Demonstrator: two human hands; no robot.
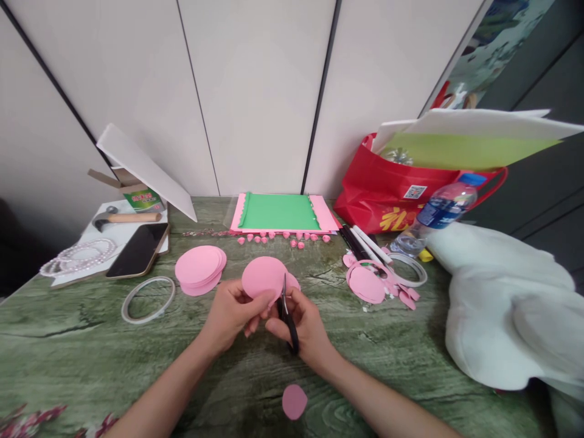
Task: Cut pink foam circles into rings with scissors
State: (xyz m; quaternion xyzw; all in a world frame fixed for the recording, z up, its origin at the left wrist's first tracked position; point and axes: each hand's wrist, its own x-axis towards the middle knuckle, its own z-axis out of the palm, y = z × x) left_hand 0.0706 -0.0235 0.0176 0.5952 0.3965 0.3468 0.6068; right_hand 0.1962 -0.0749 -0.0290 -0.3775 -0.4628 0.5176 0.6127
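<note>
My left hand (232,313) pinches a pink paper circle (263,277) by its lower edge, thumb on top. In my right hand (303,325) is a pair of scissors (287,316) with black handles, its blades against the right edge of that circle. More pink paper shows just behind the blades, partly covered by my fingers. To the left of my hands lies a stack of pink paper circles (198,267). A smaller pink paper piece with a pointed side (294,401) rests on the table below my right hand.
Small pink rolled pieces (292,243) line up before green and pink sheets (278,211). Tape rolls (148,300), a phone (139,249) and a hammer (125,218) are left. Pink scraps (367,285), markers (365,246), a bottle (440,210) and a red bag (365,188) stand right.
</note>
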